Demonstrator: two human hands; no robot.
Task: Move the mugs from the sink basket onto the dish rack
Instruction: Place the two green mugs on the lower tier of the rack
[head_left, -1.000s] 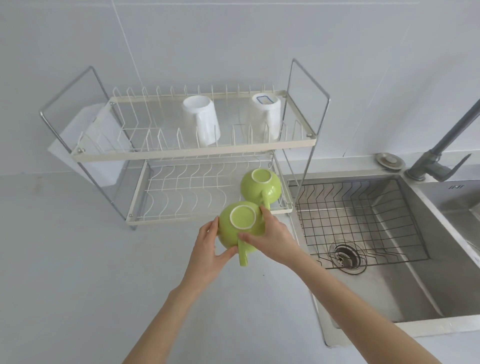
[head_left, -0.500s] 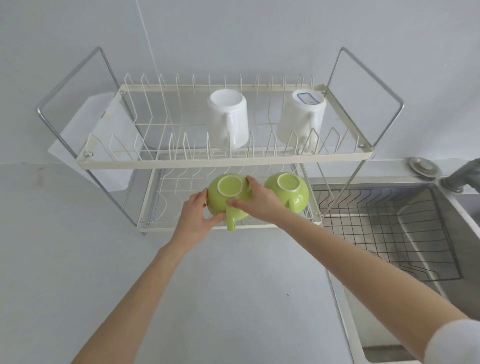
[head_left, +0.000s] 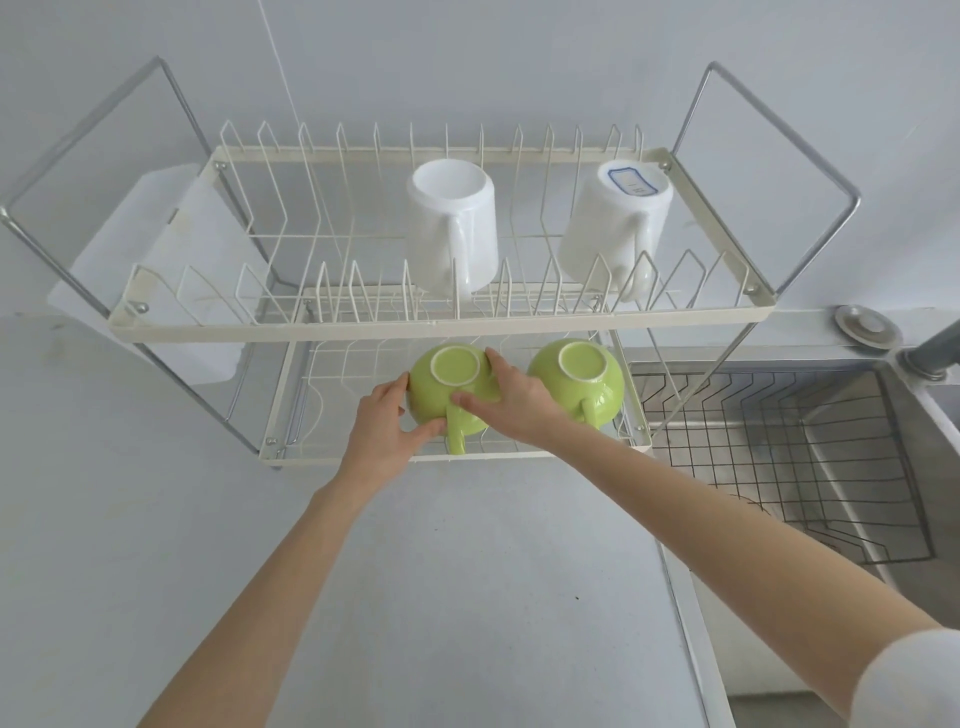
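both bare hands, left hand (head_left: 384, 426) and right hand (head_left: 511, 402), clasp an upside-down round green ceramic mug (head_left: 449, 392) on the lower tier of a cream wire dish rack (head_left: 436, 327), just beside a second green mug (head_left: 579, 376). the black wire sink basket (head_left: 779, 447) sits right.

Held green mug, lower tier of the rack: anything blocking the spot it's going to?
Nothing visible. The upside-down green mug held between the left hand and right hand sits over bare wire on the cream wire dish rack's lower tier. The second green mug is just to its right, apart.
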